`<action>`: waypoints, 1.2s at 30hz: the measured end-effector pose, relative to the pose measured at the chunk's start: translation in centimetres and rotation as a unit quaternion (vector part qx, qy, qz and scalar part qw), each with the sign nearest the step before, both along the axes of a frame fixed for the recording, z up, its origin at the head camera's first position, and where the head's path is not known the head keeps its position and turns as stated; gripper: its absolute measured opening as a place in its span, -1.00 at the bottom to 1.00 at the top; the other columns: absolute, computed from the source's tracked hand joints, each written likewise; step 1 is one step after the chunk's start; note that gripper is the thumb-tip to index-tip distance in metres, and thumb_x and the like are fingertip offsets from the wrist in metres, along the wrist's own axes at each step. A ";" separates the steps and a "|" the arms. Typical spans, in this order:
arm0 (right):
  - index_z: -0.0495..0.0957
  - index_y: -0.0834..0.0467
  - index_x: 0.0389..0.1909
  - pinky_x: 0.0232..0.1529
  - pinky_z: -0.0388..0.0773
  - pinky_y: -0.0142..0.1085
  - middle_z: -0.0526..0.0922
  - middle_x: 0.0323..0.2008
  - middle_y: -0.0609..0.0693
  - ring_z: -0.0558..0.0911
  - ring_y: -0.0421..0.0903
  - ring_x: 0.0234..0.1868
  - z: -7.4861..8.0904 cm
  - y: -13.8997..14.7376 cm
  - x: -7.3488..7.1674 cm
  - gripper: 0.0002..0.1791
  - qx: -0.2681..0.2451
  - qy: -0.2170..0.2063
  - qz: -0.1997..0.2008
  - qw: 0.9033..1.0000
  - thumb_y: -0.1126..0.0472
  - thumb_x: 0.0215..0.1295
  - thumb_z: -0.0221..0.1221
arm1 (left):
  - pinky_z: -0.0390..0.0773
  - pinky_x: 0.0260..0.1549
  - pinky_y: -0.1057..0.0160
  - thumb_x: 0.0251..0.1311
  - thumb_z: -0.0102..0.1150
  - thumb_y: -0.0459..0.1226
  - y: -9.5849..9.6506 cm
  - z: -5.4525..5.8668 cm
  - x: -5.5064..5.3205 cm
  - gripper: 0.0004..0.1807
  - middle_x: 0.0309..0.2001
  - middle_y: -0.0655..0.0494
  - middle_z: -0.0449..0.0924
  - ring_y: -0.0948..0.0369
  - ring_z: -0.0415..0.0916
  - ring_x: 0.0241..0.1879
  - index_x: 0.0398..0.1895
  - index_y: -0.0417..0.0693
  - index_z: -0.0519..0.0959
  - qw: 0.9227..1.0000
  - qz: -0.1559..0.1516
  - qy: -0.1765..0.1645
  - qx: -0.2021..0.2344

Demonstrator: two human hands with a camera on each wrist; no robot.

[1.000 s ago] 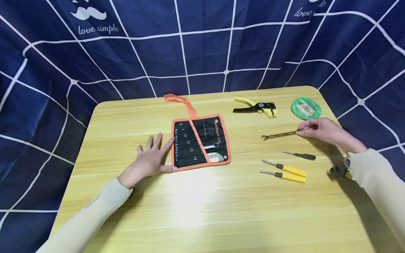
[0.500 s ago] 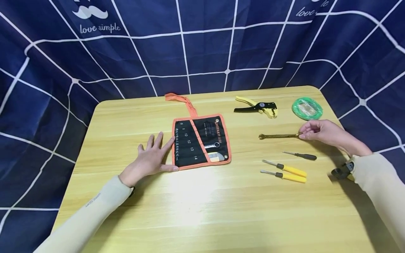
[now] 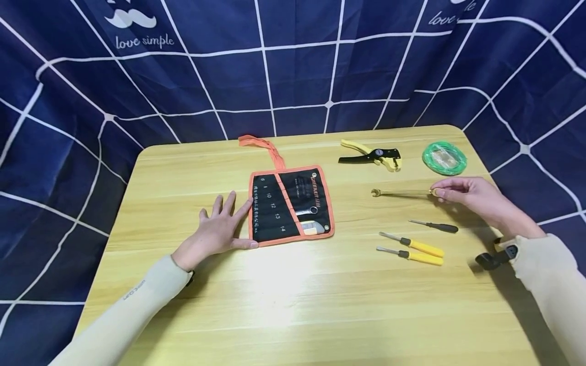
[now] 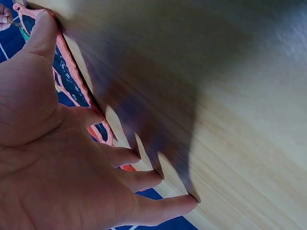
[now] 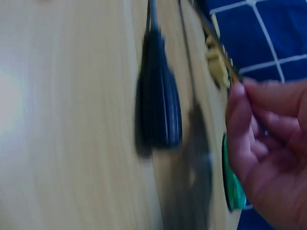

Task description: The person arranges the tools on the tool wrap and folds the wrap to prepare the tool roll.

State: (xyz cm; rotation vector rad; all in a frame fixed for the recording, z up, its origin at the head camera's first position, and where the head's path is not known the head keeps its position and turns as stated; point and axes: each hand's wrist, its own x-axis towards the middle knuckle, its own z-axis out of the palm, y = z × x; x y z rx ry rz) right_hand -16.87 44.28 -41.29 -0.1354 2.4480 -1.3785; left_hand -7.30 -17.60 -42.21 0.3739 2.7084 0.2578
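Between thumb and fingers, my right hand (image 3: pixel 467 195) pinches a brass-toned wrench (image 3: pixel 403 192) by its right end. The open-ended head points left, and in the right wrist view the wrench (image 5: pixel 218 43) appears raised off the wood. My left hand (image 3: pixel 217 229) lies with fingers spread on the table, its thumb and index finger touching the left edge of a black tool pouch (image 3: pixel 274 231) with orange trim. Numbers are printed down the pouch. A silver wrench (image 3: pixel 305 210) and a grey and yellow utility knife (image 3: pixel 313 227) sit in its pockets.
A black screwdriver (image 3: pixel 441 226) lies just in front of the right hand, and two yellow-handled screwdrivers (image 3: pixel 423 251) lie nearer. Behind are yellow and black wire strippers (image 3: pixel 375 154) and a coil of green wire (image 3: pixel 444 157). A blue curtain (image 3: pixel 297 76) surrounds the table.
The wrench in my right hand has turned from tilted, its open end low, to nearly level, its colour now brighter. The right wrist shifted slightly rightward. My left hand and the pouch stayed put.
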 end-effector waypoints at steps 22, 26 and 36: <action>0.83 0.13 0.09 -0.04 0.65 -0.44 0.85 -0.09 -0.20 0.77 -0.29 -0.11 1.9 -9.4 1.7 -0.78 -0.172 0.010 -0.082 0.982 0.35 0.55 0.32 | 0.06 0.30 -0.72 0.27 0.36 0.41 -0.1 -0.2 0.0 0.29 0.74 -0.40 -0.27 -0.49 -0.24 0.64 0.84 0.09 -0.09 1.000 0.000 0.001 -0.018; 0.81 0.19 0.12 -0.02 0.66 -0.44 0.85 -0.07 -0.16 0.78 -0.28 -0.11 2.1 -10.9 1.5 -0.76 -0.191 0.014 -0.072 0.979 0.37 0.53 0.33 | 0.09 0.28 -0.72 0.26 0.36 0.42 0.0 -0.2 -0.2 0.30 0.73 -0.42 -0.26 -0.51 -0.22 0.64 0.84 0.09 -0.08 1.000 -0.003 0.001 -0.021; 0.81 0.25 0.13 -0.03 0.64 -0.47 0.84 -0.04 -0.22 0.74 -0.32 -0.06 1.6 -14.9 1.0 -0.76 -0.186 0.011 -0.050 0.981 0.35 0.53 0.34 | 0.15 0.28 -0.70 0.26 0.35 0.42 0.1 0.0 -0.3 0.30 0.73 -0.41 -0.25 -0.50 -0.19 0.63 0.84 0.08 -0.08 0.999 -0.009 0.008 -0.031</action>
